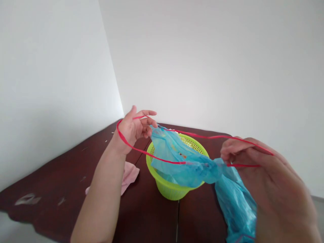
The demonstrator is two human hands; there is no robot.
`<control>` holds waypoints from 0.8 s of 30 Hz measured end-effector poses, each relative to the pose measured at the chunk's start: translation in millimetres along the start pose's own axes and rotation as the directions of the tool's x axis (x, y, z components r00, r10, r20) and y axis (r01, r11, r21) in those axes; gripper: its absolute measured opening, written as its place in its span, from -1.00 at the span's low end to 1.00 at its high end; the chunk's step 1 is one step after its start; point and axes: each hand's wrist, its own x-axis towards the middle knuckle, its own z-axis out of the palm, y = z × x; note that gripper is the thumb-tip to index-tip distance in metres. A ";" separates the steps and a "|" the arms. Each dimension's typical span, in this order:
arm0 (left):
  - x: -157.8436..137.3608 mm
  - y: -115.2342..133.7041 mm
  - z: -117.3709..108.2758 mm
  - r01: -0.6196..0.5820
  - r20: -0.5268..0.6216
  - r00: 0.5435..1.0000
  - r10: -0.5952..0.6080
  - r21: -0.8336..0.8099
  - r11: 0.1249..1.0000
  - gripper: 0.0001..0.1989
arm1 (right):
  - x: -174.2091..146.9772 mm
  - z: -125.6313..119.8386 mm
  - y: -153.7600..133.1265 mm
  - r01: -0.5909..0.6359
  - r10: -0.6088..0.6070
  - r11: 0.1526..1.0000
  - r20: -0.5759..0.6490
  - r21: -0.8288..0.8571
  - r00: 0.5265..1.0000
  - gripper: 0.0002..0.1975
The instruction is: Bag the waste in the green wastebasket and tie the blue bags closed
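Note:
A thin blue drawstring bag (177, 165) is stretched between my hands, its red drawstring (157, 158) pulled out in loops on both sides. My left hand (134, 126) is inside the left loop, which runs round the wrist; its fingers are partly bent, with the fingertips at the bag's edge. On the right, the cord passes over my right hand (263, 172), whose fingers are bent together, partly hidden, beside the bunched plastic. Below the bag stands a yellow-green plastic basket (169, 192) with a perforated wall. Something small and orange-brown shows by the bag.
More blue plastic (235, 202) hangs at the lower right; whether it is part of the same bag I cannot tell. A pink cloth (130, 175) lies left of the basket, partly behind my forearm. The dark red-brown table (63, 182) meets white walls (202, 60).

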 end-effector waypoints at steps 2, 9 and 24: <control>2.2 -6.2 -7.1 0.024 0.014 1.000 -0.025 0.082 0.996 -0.18 | 1.5 -4.3 1.2 0.029 -0.022 0.996 -0.084 0.080 0.996 -0.63; -9.4 -8.5 -13.3 -0.034 0.045 0.999 0.027 0.152 0.988 -0.14 | 1.0 -13.2 -13.3 0.083 0.039 0.966 -0.457 0.243 0.889 -0.55; -40.0 -9.5 68.4 -0.121 0.124 0.975 0.184 -0.397 0.910 -0.36 | 13.6 -0.3 31.0 0.268 -0.313 0.949 -0.600 -0.167 0.736 -0.44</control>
